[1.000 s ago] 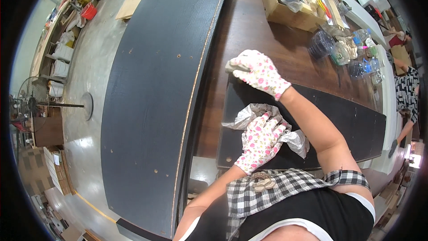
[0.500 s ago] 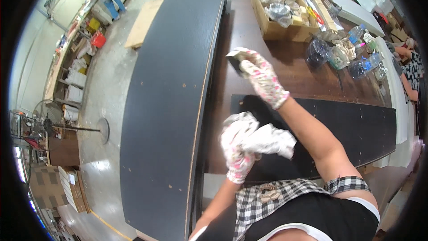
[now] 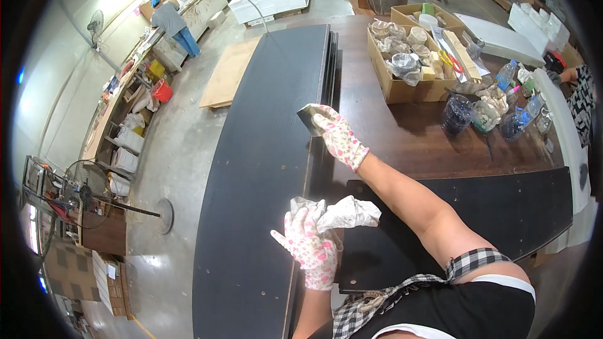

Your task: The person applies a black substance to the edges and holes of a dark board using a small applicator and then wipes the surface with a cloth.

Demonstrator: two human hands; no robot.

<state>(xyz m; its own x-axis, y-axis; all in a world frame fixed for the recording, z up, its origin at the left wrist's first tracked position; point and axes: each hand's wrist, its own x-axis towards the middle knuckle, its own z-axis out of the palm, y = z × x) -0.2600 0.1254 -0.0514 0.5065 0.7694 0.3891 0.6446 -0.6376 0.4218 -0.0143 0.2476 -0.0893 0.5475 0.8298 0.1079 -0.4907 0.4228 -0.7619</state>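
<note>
In white gloves with pink flowers, both my hands work over a long dark board [image 3: 251, 169] with curved sides. My right hand [image 3: 341, 138] grips a thin, dark, scraper-like plate [image 3: 309, 119] over the board's right edge. Nearer to me, my left hand [image 3: 308, 245] holds a crumpled white rag [image 3: 348, 213] whose loose end sticks out to the right. One finger of that hand points out to the left over the board. A second dark board [image 3: 465, 213] lies to the right, beneath my right forearm.
On the brown tabletop [image 3: 402, 144] stands a cardboard box [image 3: 408, 91] of plastic-wrapped containers. Cut-down plastic bottles [image 3: 457, 115] stand beside it. A standing fan [image 3: 88, 185] is at the left. One person [image 3: 169, 25] works at the far-left bench; another's patterned sleeve [image 3: 584, 100] shows at far right.
My right hand has moved left with the plate to the long board's edge. The left hand and rag have shifted left over that board. The view has tilted up, showing more background.
</note>
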